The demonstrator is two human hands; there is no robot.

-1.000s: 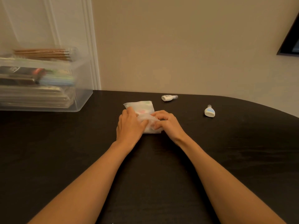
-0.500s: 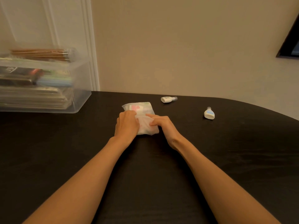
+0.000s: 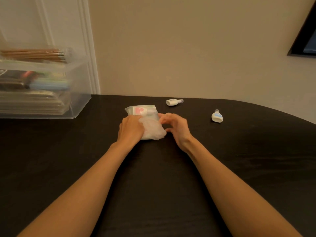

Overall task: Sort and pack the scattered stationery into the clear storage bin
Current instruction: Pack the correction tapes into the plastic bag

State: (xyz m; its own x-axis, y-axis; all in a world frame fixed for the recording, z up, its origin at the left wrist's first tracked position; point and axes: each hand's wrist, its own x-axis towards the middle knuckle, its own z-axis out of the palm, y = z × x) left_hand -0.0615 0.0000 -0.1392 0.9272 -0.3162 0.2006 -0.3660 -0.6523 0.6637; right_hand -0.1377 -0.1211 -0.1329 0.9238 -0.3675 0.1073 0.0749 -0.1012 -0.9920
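A small clear plastic bag (image 3: pixel 150 127) with pink and white stationery inside lies on the black table (image 3: pixel 68 159). My left hand (image 3: pixel 130 128) lies over the bag's left side, its fingers curled down onto the plastic and holding it. At the bag's right edge is my right hand (image 3: pixel 177 128), blurred, with its fingers loosely curled and only their tips by the bag. Two small white bottles lie loose: one on its side (image 3: pixel 173 102) behind the bag, the other (image 3: pixel 216 116) further right. The clear storage bin (image 3: pixel 80 100) stands at the back left.
The bin holds stacked flat packs, a dark case and pastel items, with a bundle of wooden pencils (image 3: pixel 34 54) on top. A wall runs close behind the table. The table's edge curves away at the right.
My right hand has slid off the top of the bag to its right edge. The left hand stays on the bag, which has shifted slightly.
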